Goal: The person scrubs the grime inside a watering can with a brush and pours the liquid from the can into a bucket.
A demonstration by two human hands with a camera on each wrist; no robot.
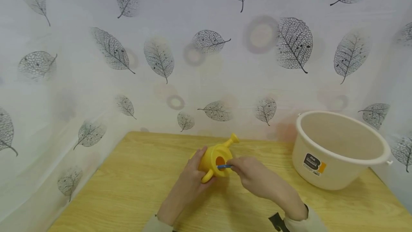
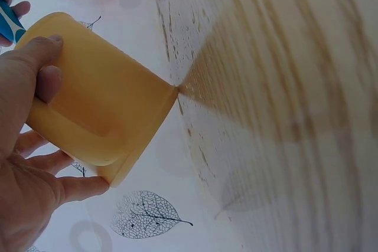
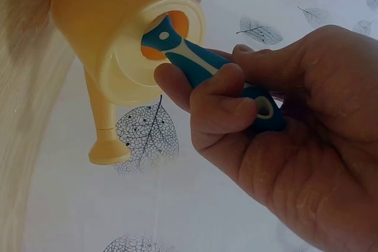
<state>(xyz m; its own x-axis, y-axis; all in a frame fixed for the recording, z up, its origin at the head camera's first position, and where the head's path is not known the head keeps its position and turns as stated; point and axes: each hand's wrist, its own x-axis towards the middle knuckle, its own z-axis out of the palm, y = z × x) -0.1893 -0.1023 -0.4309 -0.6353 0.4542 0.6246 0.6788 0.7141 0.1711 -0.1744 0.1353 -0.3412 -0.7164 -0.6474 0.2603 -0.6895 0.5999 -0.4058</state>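
Observation:
A small yellow watering can (image 1: 208,158) is tilted above the wooden table, its round opening turned toward the right hand and its spout pointing away. The left hand (image 1: 188,178) grips the can's body from the left; in the left wrist view the thumb lies on one side and fingers on the other. With curled fingers, the right hand (image 1: 257,177) holds a blue-and-white handled tool (image 3: 204,66). The tool's front end reaches into the can's opening, so its head is hidden. One lower edge of the can (image 2: 112,87) touches or nearly touches the tabletop.
A large cream bucket (image 1: 322,174) with a dark label stands to the right on the wooden table (image 1: 128,185). Behind and to the left hangs a whitish sheet (image 1: 212,78) printed with leaves. A black strap (image 1: 278,222) lies by the right sleeve.

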